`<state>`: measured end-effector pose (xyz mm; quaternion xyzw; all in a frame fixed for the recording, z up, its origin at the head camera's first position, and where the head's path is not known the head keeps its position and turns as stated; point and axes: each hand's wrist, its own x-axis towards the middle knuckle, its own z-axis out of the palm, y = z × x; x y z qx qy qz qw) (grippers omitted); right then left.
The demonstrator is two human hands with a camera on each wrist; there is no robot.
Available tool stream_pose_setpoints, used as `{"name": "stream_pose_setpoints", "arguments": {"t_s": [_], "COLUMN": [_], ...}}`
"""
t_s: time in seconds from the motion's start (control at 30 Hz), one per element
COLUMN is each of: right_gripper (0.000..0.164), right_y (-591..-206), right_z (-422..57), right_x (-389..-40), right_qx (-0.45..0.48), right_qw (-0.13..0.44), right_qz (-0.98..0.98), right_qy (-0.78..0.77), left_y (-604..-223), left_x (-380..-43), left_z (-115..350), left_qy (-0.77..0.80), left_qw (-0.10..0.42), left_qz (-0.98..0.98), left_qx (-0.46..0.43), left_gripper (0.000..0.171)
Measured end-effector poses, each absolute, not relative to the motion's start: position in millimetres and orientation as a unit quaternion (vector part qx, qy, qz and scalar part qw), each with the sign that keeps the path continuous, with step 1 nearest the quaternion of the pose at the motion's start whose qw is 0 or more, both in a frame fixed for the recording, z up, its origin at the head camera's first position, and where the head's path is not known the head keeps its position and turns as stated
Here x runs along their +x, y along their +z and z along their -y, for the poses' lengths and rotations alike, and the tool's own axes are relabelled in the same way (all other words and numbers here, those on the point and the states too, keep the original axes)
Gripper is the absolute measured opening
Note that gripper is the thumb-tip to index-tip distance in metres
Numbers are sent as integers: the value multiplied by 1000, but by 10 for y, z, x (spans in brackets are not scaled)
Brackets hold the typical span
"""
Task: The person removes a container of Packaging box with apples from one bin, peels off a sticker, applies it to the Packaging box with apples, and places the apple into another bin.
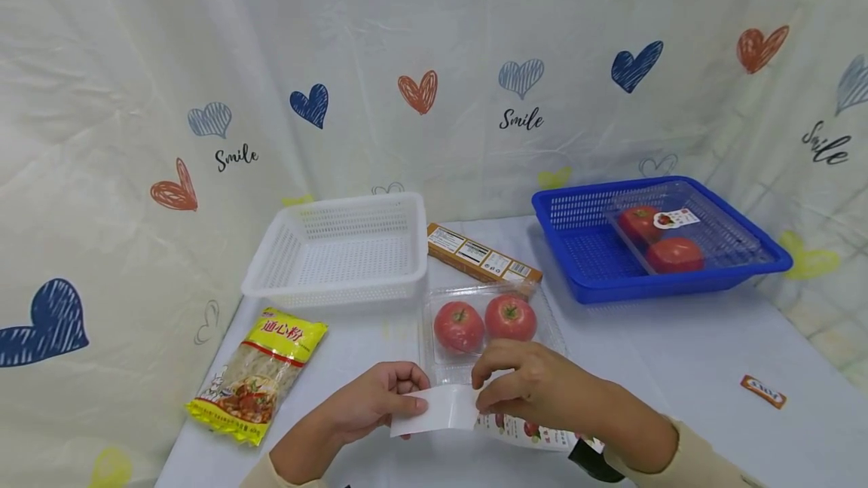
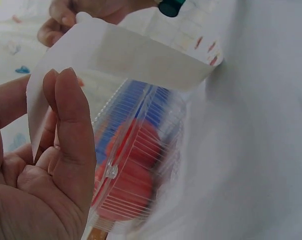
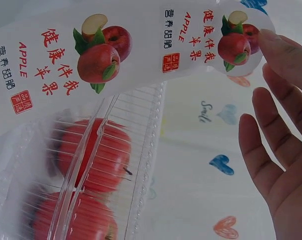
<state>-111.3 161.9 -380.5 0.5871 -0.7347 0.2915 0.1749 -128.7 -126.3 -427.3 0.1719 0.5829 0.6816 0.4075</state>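
My left hand (image 1: 373, 401) grips the blank white end of a curved strip of apple labels (image 3: 51, 75), thumb on top. At the strip's other side, my right hand (image 1: 536, 382) pinches the rounded edge of a label between thumb and fingers. Printed labels with apples and red lettering face the right wrist view, while the left wrist view shows the strip's plain back (image 2: 136, 57). Just beyond both hands lies a closed clear plastic box (image 1: 552, 330) with two red apples (image 1: 511, 317) inside.
At the back stand a white basket (image 1: 339, 294) and a blue basket (image 1: 583, 288), the latter holding a labelled box of apples (image 1: 674, 254). An orange-brown carton (image 1: 483, 253) lies between them. A yellow pasta bag (image 1: 258, 375) is at left, a small brown packet (image 1: 763, 391) at right.
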Motion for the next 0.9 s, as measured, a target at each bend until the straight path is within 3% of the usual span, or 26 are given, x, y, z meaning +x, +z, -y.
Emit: {"name": "stream_pose_setpoints", "arguments": {"t_s": [0.9], "right_gripper": [10], "right_y": [-3786], "right_z": [-1808], "right_x": [-1127], "right_qx": [599], "right_qw": [183], "right_qz": [712], "right_qy": [317], "left_y": [-4577], "left_x": [-1290], "left_z": [1480], "left_qy": [574], "left_qw": [361], "left_qz": [-722], "left_qx": [137], "left_gripper": [18]}}
